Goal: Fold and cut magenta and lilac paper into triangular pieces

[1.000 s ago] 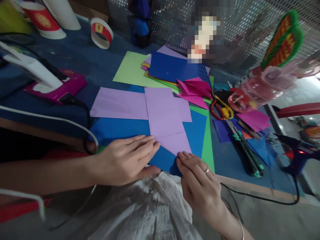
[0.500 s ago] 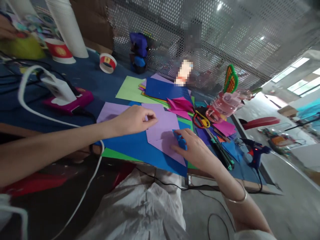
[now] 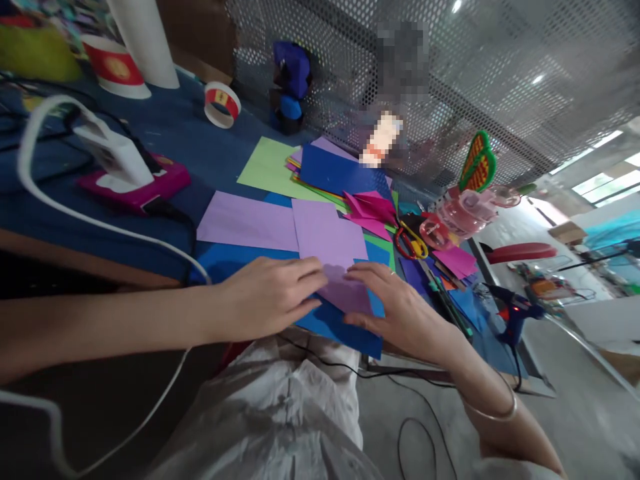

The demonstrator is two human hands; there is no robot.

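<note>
A light purple sheet of paper (image 3: 327, 230) lies over a blue sheet (image 3: 327, 325) at the table's near edge. My left hand (image 3: 273, 293) rests at the purple sheet's near left edge, its fingers stretched and its thumb apart. At the near right part of the same sheet is my right hand (image 3: 395, 307), fingers and thumb spread, with blue showing between them. Another purple piece (image 3: 250, 220) lies to the left. Whether either hand presses the paper down I cannot tell.
Behind lie a dark blue sheet stack (image 3: 340, 167), a green sheet (image 3: 263, 167) and folded pink paper (image 3: 370, 208). Scissors (image 3: 411, 241), a pink cup (image 3: 463, 213) and a glue gun (image 3: 515, 310) are at the right. A power strip (image 3: 135, 187) with a white cable sits left.
My left hand has come down toward the near edge of the purple sheet, and its fingers have straightened. My right hand stays by the sheet's near right side, fingers still spread.
</note>
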